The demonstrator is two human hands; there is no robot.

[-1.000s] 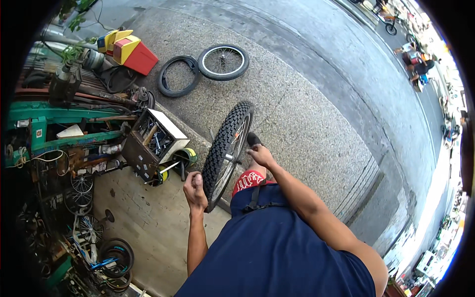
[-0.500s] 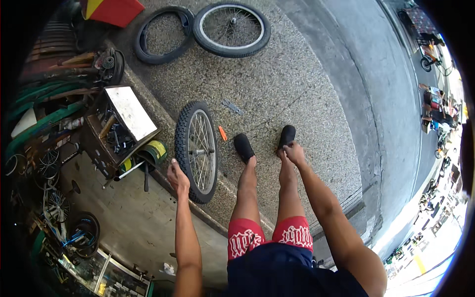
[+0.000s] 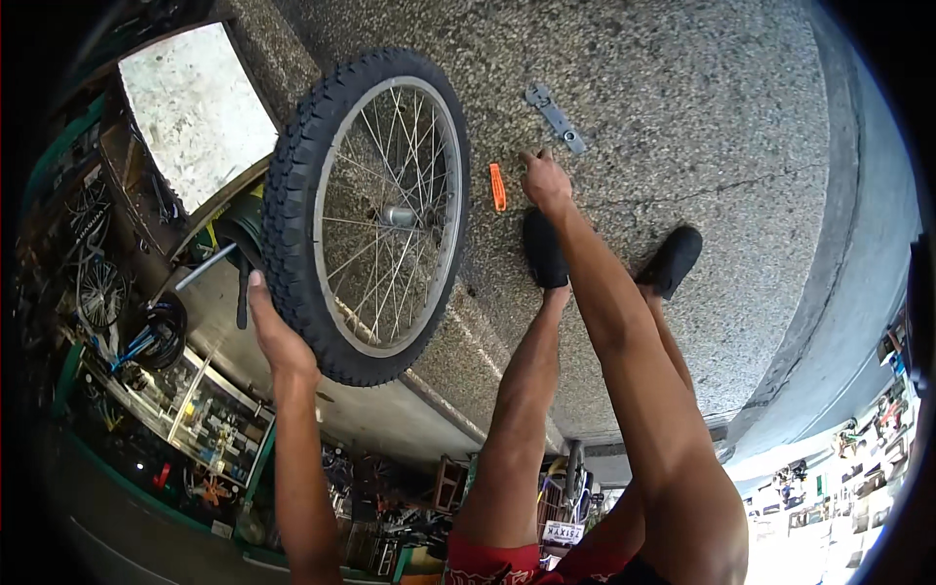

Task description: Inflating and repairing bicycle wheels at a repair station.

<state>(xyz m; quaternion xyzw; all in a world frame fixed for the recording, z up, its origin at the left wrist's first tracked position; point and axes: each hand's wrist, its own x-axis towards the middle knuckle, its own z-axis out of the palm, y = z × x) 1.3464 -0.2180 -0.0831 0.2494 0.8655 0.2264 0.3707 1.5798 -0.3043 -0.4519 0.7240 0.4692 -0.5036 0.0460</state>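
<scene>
My left hand is against the knobby black tyre of a bicycle wheel, thumb along its outer side; the other fingers are mostly hidden. The wheel stands on edge at centre left, with a silver rim, thin spokes and a metal hub. My right hand reaches over the ground with fingers partly bent and apart, holding nothing. Just left of it lies a slim orange tyre lever. Beyond its fingertips is a flat grey metal tool with cut-outs and a round hole.
A box with a worn white lid stands left of the wheel, beside a green container with a metal tube. My black shoes are on the pebbled pavement. A glass display case is at lower left.
My view has come down closer to the wheel and tools. My right hand has moved from beside my right foot towards the orange lever and grey tool. My left hand stays at the tyre.
</scene>
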